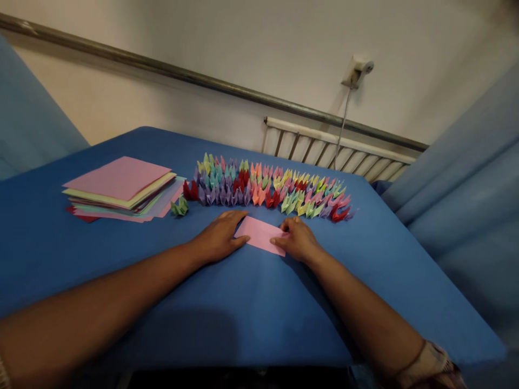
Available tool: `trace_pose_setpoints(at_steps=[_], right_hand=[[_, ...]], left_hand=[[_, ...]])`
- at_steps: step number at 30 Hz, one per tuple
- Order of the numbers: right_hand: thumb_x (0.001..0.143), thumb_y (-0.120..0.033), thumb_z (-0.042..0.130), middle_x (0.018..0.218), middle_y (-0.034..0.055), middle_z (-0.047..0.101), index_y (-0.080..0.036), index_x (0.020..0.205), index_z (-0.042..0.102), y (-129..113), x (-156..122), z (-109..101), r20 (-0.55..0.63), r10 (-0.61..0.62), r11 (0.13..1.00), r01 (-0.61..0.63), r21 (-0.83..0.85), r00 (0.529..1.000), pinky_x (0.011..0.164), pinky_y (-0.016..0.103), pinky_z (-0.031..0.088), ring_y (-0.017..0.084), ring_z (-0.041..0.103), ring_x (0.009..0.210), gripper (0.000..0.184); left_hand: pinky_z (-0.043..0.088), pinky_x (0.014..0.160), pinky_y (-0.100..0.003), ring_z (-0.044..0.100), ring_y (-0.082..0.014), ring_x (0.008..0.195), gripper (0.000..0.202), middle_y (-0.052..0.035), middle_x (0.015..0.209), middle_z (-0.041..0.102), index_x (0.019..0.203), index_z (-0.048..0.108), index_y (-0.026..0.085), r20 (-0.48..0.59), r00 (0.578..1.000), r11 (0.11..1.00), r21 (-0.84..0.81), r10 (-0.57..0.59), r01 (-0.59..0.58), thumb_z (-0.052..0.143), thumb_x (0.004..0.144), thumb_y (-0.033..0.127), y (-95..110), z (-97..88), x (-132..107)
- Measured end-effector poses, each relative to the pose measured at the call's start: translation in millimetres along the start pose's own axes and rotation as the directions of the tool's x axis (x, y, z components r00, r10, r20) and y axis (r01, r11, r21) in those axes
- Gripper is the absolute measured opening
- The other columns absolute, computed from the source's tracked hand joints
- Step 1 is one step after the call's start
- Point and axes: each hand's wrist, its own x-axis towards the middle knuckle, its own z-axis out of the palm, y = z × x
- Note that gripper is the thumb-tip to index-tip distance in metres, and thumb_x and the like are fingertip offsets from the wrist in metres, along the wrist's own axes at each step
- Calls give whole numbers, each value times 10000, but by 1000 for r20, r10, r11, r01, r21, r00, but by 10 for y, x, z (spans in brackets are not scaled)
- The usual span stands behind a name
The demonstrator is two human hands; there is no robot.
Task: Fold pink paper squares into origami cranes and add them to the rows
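Observation:
A pink sheet of paper (261, 233), a folded-looking rectangle, lies low over the blue table between my hands. My left hand (221, 236) holds its left end, with the fingers at the far corner and the thumb at the near edge. At the other end, my right hand (299, 237) pinches the paper, thumb on top and fingers curled behind it. Just beyond the hands stand rows of folded paper cranes (259, 193) in many colours. One green paper crane (179, 206) sits at the near left of the rows.
A stack of coloured paper sheets (119, 178), pink on top, lies at the left on the blue-covered table (162, 302). Behind the table are a wall rail (203, 78), a radiator (324, 148) and a wall socket with a plug and cord (357, 73). Blue curtains (466, 189) hang at both sides.

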Motion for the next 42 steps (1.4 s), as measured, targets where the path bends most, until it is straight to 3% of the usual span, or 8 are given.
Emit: trace_pose_setpoints(at_steps=[3,6,8,12,17,21,29,42], right_hand=[[733,-308,716,875,12,578,-201,809,576,17,-21,62,-43,-56,992,61,115,997,735,287,416,166,546,808,192],[759,-269,646,779,-14,581,-214,733,523,-6,-44,110,-56,-104,927,118,356,993,684,274,427,148,537,717,137],[758,-303,643,784,-9,610,-222,705,497,-42,-57,118,-88,-135,834,161,528,987,697,278,448,151,561,730,176],[719,-366,690,782,-3,624,-223,676,484,-102,-60,86,-169,-122,687,206,696,978,702,284,462,155,578,735,255],[665,-418,757,658,-45,572,-200,751,613,-87,-32,65,-138,12,580,106,808,990,589,255,416,123,502,589,275],[689,-512,739,675,-17,645,-176,777,699,-70,-26,87,-40,56,481,8,876,998,646,290,450,142,554,615,350],[700,-490,737,584,-43,575,-180,657,682,-84,-53,55,-133,57,549,80,832,990,574,254,389,114,478,561,318],[686,-477,760,675,-22,637,-181,722,669,-59,-45,81,-117,45,492,80,867,992,665,279,443,134,550,629,312]], left_hand=[[365,1104,-467,470,-311,1320,704,-157,1449,490,1427,408,155,-25,998,992,-111,-65,62,623,803,401,35,-27,2],[450,1023,-423,582,-279,1192,765,-141,1344,590,1431,398,135,-47,987,930,-342,-157,132,653,769,419,84,-64,17],[514,906,-397,653,-257,1038,711,-110,1190,678,1360,477,138,-41,977,842,-516,-208,158,677,743,432,112,-80,26],[523,703,-311,662,-193,761,370,-47,855,717,946,668,143,32,967,631,-752,-254,191,703,731,442,164,-92,18],[514,703,-297,642,-170,731,325,-37,854,726,891,688,158,44,953,478,-857,-301,191,744,712,424,257,-129,-28],[512,708,-290,637,-171,744,304,-30,850,725,864,700,170,18,949,497,-849,-315,181,738,718,433,309,-167,-52],[448,609,-253,573,-168,694,353,-11,757,683,807,726,178,-47,948,644,-745,-316,178,633,785,518,347,-212,-69],[432,591,-253,562,-163,665,345,-19,732,674,761,710,162,-80,923,637,-746,-377,195,674,739,504,366,-208,-75]])
